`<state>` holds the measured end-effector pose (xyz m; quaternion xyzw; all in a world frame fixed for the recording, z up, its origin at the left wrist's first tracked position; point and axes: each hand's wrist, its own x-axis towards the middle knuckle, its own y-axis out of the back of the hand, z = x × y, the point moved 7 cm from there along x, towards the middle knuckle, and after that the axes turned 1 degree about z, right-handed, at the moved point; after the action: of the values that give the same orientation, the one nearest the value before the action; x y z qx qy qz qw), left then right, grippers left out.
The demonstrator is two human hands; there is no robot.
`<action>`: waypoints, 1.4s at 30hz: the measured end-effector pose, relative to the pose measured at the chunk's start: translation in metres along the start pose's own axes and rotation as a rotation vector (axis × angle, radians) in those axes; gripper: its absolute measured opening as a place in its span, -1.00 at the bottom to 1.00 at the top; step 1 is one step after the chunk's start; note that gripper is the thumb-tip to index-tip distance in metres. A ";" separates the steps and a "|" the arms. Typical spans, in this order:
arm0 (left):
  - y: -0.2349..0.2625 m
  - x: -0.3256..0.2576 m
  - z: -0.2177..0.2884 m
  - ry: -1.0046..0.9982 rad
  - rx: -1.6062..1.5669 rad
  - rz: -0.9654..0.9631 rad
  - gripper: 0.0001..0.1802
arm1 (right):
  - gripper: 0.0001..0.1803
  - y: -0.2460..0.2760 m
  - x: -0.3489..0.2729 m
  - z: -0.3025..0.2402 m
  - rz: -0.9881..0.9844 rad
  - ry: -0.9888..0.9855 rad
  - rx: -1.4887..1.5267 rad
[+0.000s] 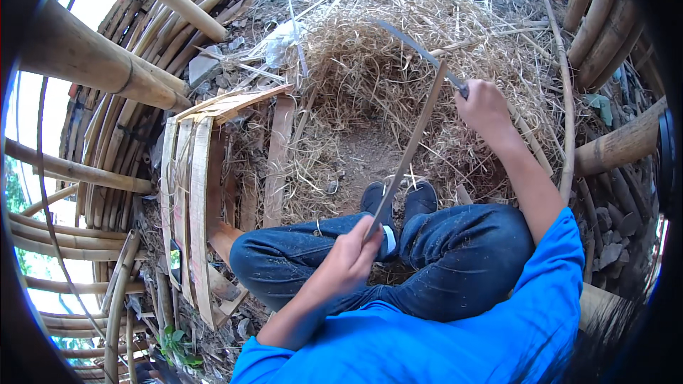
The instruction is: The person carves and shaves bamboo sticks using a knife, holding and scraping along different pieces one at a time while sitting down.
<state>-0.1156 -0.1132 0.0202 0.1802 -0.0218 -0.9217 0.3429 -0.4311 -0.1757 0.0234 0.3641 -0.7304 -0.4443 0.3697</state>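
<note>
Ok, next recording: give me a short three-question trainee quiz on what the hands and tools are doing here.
1. True or false: the left hand grips the lower end of a bamboo strip.
2. Which hand holds the long-bladed knife? A) left B) right C) neither
3. Fill in: the knife blade meets the strip near its ____ end.

Key:
1. True.
2. B, the right hand holds its handle.
3. Upper, above the pile of bamboo shavings.
</note>
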 end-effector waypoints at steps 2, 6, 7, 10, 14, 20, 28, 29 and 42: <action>0.000 0.001 0.005 -0.020 -0.111 -0.040 -0.84 | -0.75 -0.001 -0.008 0.017 0.009 -0.009 0.022; 0.013 0.011 -0.015 0.172 -0.497 -0.013 -0.85 | -0.70 0.015 -0.015 0.026 0.030 -0.152 0.257; 0.013 0.010 -0.014 0.180 -0.529 -0.061 -0.85 | -0.71 0.024 -0.017 0.017 0.049 -0.129 0.298; 0.015 0.007 -0.011 0.188 -0.563 -0.076 -0.85 | -0.75 0.039 -0.026 -0.027 0.035 -0.028 0.375; 0.017 0.008 -0.001 0.130 -0.374 -0.048 -0.79 | -0.81 0.049 -0.051 -0.100 -0.074 0.276 0.366; 0.016 0.003 0.018 -0.012 -0.210 0.009 -0.83 | -0.79 0.046 -0.076 -0.131 -0.180 0.546 0.159; 0.022 -0.022 0.045 -0.081 0.376 0.312 -0.91 | -0.77 0.052 -0.082 -0.134 -0.175 0.524 0.059; 0.022 -0.025 0.047 -0.096 0.445 0.348 -0.90 | -0.77 0.051 -0.080 -0.133 -0.171 0.526 0.059; 0.000 -0.033 0.020 -0.026 0.504 0.293 -0.83 | -0.82 0.040 -0.043 -0.066 -0.030 0.181 -0.028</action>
<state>-0.0990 -0.0934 0.0491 0.2429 -0.2803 -0.8300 0.4167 -0.3629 -0.1501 0.0731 0.4083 -0.6823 -0.4251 0.4324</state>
